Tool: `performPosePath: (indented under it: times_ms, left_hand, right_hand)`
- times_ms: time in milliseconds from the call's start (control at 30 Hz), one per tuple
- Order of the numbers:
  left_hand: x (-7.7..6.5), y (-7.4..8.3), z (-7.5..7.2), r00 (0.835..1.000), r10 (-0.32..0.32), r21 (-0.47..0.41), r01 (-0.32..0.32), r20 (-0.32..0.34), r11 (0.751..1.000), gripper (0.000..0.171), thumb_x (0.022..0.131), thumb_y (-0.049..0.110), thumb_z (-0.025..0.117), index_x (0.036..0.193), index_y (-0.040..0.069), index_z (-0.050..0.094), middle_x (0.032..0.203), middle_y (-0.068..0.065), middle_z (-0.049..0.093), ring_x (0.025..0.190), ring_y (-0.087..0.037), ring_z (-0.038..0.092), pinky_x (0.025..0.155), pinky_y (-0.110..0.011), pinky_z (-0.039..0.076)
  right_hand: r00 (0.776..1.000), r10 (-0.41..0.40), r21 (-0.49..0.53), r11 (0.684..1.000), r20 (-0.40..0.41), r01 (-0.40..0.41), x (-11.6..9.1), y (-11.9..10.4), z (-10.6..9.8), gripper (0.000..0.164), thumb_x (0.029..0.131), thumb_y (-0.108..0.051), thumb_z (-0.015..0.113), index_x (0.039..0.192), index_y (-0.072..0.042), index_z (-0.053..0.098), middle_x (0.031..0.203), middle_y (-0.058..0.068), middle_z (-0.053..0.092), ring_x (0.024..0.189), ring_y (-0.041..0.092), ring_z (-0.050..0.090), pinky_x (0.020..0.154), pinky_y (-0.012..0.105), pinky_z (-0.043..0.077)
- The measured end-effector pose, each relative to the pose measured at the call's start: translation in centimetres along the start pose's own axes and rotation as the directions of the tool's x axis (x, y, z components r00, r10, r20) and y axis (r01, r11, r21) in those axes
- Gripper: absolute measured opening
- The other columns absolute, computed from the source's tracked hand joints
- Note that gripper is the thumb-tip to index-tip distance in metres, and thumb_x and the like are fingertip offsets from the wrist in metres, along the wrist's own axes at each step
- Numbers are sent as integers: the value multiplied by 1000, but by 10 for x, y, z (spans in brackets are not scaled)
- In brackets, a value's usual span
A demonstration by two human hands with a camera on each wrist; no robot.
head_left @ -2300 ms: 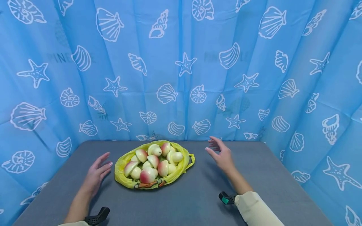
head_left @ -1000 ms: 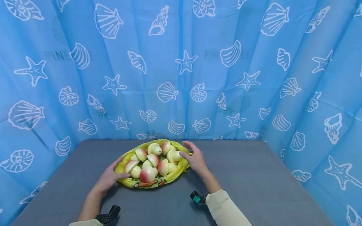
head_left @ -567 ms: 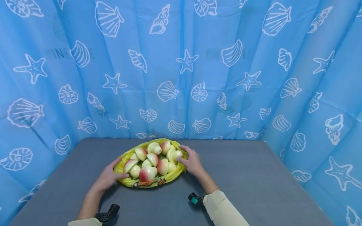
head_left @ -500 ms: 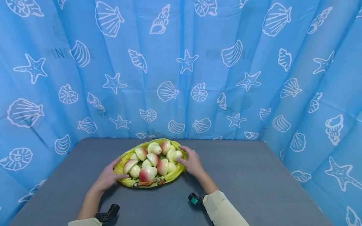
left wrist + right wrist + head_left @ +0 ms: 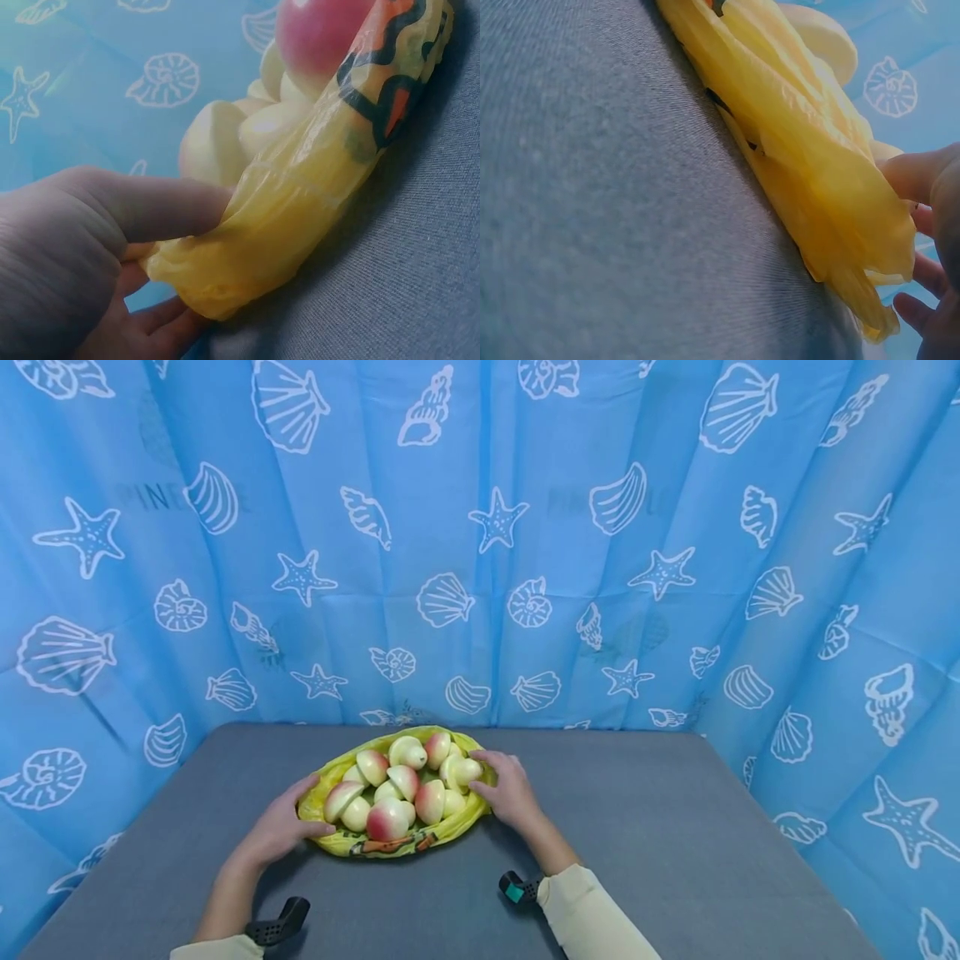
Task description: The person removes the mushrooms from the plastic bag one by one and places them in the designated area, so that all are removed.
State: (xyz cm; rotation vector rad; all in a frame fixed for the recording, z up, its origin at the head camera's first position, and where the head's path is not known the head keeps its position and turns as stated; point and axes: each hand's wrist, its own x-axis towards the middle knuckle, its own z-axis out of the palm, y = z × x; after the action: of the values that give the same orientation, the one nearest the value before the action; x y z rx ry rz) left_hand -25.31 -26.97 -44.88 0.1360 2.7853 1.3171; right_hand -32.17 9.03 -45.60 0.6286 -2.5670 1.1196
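Note:
A yellow plastic bag [image 5: 352,843] with its mouth spread wide sits on the table in the head view. Inside lie several cream toy mushrooms [image 5: 387,819] with pink-tinged caps. My left hand [image 5: 279,827] holds the bag's left rim, thumb toward the front and fingers round the far side. On the opposite side, my right hand [image 5: 513,789] grips the right rim, its thumb over the edge beside a mushroom. The left wrist view shows the thumb pressed on the yellow plastic [image 5: 277,232]. In the right wrist view, crumpled plastic [image 5: 817,187] meets the thumb, with several fingers behind.
A grey cloth-covered table [image 5: 675,843] carries the bag near its back edge. Behind and along both sides hangs a blue curtain [image 5: 480,635] printed with white shells and starfish. Each wrist bears a black camera mount [image 5: 279,922].
Both hands have come inward from either side of the bag and taken hold of its rims. The bag's right handle loop is now covered. Lately the left hand and the bag's left rim have shifted slightly left.

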Motion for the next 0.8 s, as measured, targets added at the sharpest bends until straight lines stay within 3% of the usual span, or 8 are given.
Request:
performPosePath:
  times_ms: [167, 433, 600, 800]
  left_hand:
    - [0, -3, -1, 1000, -7, 8, 6, 18, 1000, 98, 79, 28, 78, 151, -6, 21, 151, -34, 22, 135, -51, 24, 105, -66, 25]
    - [1, -7, 0, 999, 1, -16, 0, 38, 1000, 99, 80, 28, 77, 152, -6, 18, 152, -34, 18, 137, -52, 20, 106, -66, 23]
    - [2, -9, -1, 998, -1, -44, 4, 56, 999, 100, 81, 30, 77, 152, -7, 16, 152, -35, 15, 137, -53, 16, 106, -66, 22]
    - [3, -9, -2, 995, -29, -65, 36, 99, 997, 101, 84, 34, 74, 153, -5, 12, 154, -34, 11, 139, -53, 10, 107, -67, 18]
  right_hand:
    - [999, -41, -31, 999, 7, 41, 0, -2, 1, 41, 86, -11, 75, 126, -10, 65, 128, 9, 63, 118, 32, 51, 99, 51, 40]
    - [999, -39, -56, 998, -20, 38, -2, -3, 1, 39, 85, -12, 75, 123, -9, 67, 123, 7, 65, 108, 29, 54, 91, 48, 45]
    - [996, -61, -11, 998, -62, 61, -2, -5, -2, 38, 85, -10, 76, 122, -7, 67, 120, 8, 66, 104, 27, 57, 88, 45, 47]
    - [987, -54, 113, 991, -149, 71, 0, -6, -9, 39, 83, -6, 77, 121, -6, 67, 117, 10, 66, 99, 27, 63, 84, 45, 52]
